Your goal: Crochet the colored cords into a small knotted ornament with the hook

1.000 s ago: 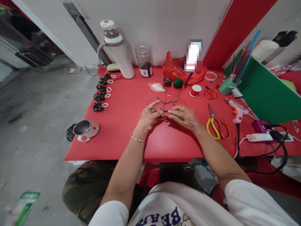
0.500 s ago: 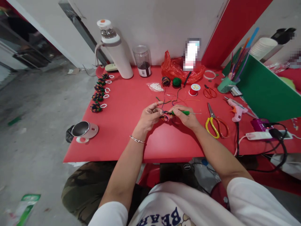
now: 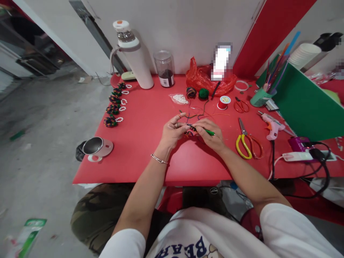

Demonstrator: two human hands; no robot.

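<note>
My left hand [image 3: 172, 132] pinches a small dark multicoloured piece of crochet [image 3: 190, 133] between thumb and fingers, with yarn running over a raised finger. In my right hand [image 3: 213, 138] is a green-handled crochet hook [image 3: 209, 132], its tip meeting the crochet at my left fingertips. Fingers partly cover the piece and its stitches. Beyond my hands lie a multicoloured yarn ball [image 3: 191, 92] and a green yarn ball [image 3: 203, 94], with loose strands trailing towards me. A bag of white beads [image 3: 180, 99] is left of them, and a red thread spool [image 3: 224, 103] stands to the right.
Several crocheted pieces with bead loops [image 3: 110, 121] line the left edge, near a mug [image 3: 104, 147]. At the back stand a white bottle [image 3: 138, 64] and a jar [image 3: 164, 71]. Scissors [image 3: 243, 139], small red snips [image 3: 241, 105] and a pink glue gun [image 3: 272, 127] lie to the right.
The crochet hook has turned in my right hand: its shaft pointed right, and now its tip is at the crochet while the handle slopes down to the right. My left hand keeps its hold.
</note>
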